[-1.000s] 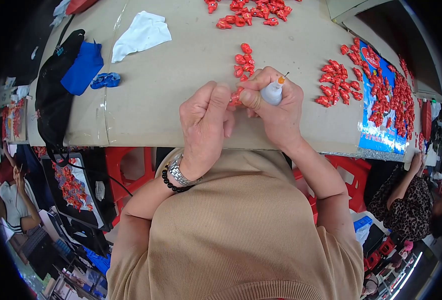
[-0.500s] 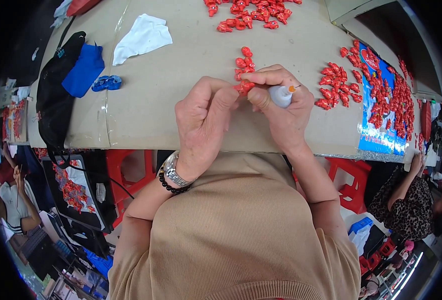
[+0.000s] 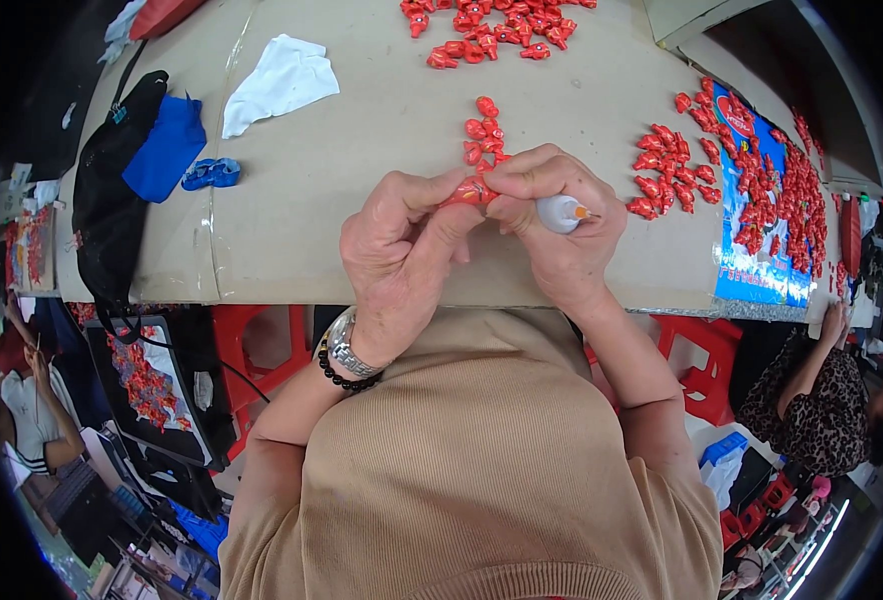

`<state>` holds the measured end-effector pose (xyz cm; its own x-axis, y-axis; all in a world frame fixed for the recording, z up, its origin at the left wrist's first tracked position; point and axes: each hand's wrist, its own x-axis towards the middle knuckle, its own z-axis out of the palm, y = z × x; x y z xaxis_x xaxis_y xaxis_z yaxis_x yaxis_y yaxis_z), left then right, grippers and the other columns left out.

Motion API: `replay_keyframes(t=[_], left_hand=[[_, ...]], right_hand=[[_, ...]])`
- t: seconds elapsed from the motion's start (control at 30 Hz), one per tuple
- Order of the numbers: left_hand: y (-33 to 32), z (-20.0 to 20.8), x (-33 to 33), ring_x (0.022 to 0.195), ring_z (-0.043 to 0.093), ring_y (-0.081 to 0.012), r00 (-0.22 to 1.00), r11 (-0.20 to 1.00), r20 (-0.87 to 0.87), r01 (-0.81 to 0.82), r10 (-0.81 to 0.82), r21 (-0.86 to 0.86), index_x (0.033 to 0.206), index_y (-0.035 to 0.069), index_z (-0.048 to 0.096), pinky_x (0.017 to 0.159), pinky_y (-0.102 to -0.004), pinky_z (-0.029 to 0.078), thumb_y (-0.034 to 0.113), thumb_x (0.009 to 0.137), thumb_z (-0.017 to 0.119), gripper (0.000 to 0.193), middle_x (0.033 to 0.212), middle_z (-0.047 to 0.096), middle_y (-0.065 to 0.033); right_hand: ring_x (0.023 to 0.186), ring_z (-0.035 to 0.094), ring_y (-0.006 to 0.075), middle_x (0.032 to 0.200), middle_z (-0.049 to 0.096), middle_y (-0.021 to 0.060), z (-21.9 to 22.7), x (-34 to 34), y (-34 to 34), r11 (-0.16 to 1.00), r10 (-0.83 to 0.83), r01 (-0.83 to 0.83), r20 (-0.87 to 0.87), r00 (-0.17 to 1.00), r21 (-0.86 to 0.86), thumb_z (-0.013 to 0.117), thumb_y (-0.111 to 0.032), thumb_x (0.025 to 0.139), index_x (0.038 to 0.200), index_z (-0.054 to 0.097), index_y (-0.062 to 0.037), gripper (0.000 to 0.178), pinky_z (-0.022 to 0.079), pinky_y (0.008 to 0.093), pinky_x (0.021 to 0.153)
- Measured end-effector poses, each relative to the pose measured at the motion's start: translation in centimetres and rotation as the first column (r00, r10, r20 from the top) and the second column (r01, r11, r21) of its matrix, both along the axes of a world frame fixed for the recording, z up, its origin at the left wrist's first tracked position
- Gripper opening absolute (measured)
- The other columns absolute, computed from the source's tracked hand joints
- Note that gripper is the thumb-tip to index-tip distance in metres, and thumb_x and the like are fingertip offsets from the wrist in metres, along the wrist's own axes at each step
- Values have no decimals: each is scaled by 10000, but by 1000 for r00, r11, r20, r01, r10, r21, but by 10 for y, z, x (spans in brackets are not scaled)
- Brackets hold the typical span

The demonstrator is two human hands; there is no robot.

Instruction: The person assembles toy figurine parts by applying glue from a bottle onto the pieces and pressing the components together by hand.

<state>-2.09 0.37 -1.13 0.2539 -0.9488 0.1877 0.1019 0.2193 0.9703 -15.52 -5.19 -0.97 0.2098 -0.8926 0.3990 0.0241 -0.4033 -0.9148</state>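
Where both hands meet above the table's near edge, a small red piece (image 3: 470,190) is pinched between the fingertips of the left hand (image 3: 402,262) and right hand (image 3: 559,238). A small white bottle with an orange tip (image 3: 563,212) is also clasped in the right hand. More red pieces (image 3: 484,135) are laid just beyond on the beige table (image 3: 362,130); a white cloth (image 3: 280,82) is placed well to the left.

Bare table (image 3: 362,150) left of red pieces (image 3: 482,130)

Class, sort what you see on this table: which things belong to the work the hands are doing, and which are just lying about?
In the work:
left hand and right hand, pinching one small red piece
white glue bottle, in the right hand
red pieces in a row and a pile

Lying about:
white cloth
blue cloth
black bag
small blue object
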Motion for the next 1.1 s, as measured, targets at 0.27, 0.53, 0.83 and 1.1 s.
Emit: replay_keyframes(t=[0.27, 0.53, 0.83, 1.1], left_hand=[[-4, -1, -1, 547, 528, -47, 999, 1000, 32, -7, 8, -18, 974, -12, 600, 474, -190, 420, -29, 856, 620, 121, 729, 632, -46], [-7, 9, 6, 546, 505, -40, 973, 989, -225, 79, -48, 128, 991, -1, 557, 450, -174, 375, 41, 897, 589, 108, 764, 619, -37], [9, 27, 67, 572, 491, -78, 756, 949, -641, 283, -130, 142, 1072, 49, 517, 475, -201, 346, 99, 915, 557, 169, 874, 586, -26], [23, 34, 109, 598, 493, -111, 633, 973, -750, 226, -189, -55, 1112, 73, 512, 503, -215, 351, 199, 921, 574, 237, 910, 582, -17]], right_hand=[[636, 608, 158, 737, 643, 65, -1, 0, -4, 999, 35, -37, 44, 998, 35, 772, 52, 610, 809, 657, -36, 246, 474, 245, 549], [705, 596, 129, 797, 638, 88, 5, 0, -5, 993, 96, -98, 39, 995, 69, 671, 107, 683, 852, 658, -3, 202, 467, 238, 577], [563, 532, 64, 774, 630, 29, 65, 33, -10, 918, 115, -84, -57, 992, 387, 617, -20, 827, 962, 626, 0, 137, 435, 196, 508], [604, 583, 103, 857, 660, 29, 41, 145, -86, 956, 289, -274, -487, 824, 104, 638, -88, 806, 946, 677, -47, 151, 452, 242, 537]])
